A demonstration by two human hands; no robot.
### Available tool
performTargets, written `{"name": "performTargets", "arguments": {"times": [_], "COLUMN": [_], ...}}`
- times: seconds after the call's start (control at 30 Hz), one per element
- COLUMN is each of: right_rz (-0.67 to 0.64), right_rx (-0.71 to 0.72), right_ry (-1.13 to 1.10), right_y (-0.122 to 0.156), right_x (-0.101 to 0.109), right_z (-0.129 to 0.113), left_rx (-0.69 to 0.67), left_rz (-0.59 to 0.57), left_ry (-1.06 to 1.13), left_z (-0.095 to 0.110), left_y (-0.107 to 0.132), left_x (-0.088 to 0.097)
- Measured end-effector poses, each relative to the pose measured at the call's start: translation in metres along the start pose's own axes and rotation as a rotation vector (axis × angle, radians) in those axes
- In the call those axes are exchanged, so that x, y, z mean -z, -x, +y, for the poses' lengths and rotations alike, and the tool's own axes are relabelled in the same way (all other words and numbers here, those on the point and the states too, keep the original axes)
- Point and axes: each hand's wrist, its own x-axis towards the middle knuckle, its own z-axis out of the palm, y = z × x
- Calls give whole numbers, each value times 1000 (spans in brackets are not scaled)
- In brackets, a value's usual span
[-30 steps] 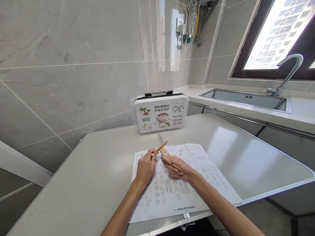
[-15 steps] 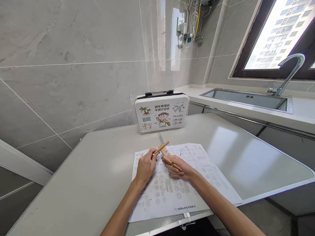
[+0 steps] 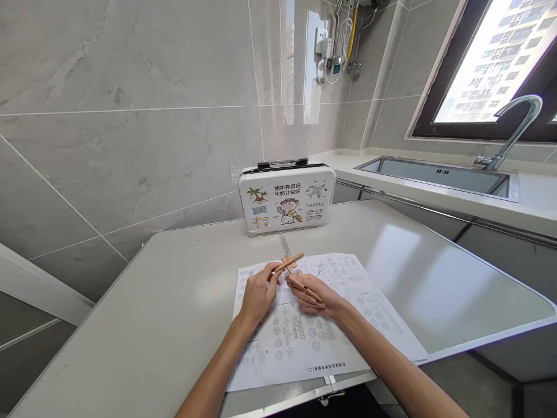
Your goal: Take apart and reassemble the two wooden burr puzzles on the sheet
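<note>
My left hand [image 3: 257,293] pinches a slim wooden stick [image 3: 292,261], which slants up to the right over the paper. In my right hand [image 3: 315,295], fingers curl round several light-brown notched wooden pieces [image 3: 304,288]. A flatter wooden piece [image 3: 286,259] shows just behind the stick; whether it joins the others, I cannot tell. The ends of the two hands' pieces are close together. Under both hands lies a large printed sheet [image 3: 278,371] with small drawings and text, partly covered by my forearms.
A white case [image 3: 311,217] with cartoon prints and a black handle stands upright at the table's back. The pale table [image 3: 174,302] meets a grey tiled wall. A sink [image 3: 435,174] with a curved tap [image 3: 522,119] sits on the right-hand counter.
The stick in my left hand has shifted slightly to the right and down, now crossing the flatter piece. My right hand and its pieces have hardly moved.
</note>
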Motion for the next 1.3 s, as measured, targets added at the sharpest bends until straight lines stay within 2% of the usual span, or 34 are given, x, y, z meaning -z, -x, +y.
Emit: {"name": "performTargets", "arguments": {"times": [0.27,0.47,0.73,0.93,1.3], "right_rz": [34,26,38,22,53], "right_rx": [15,-7,8,5,-7], "right_ry": [15,8,-3,-24,10], "right_y": [-2,-2,-4,-3,-3], "right_x": [0,0,4,3,2], "right_z": [0,0,3,2,1], "left_rx": [17,6,-4,-16,-10], "left_rz": [49,4,39,-1,12], "left_ry": [-26,5,-52,-31,-46], "left_z": [1,2,0,2,3], "left_y": [2,1,4,2,4], "left_x": [-5,-2,-7,-4,-5]}}
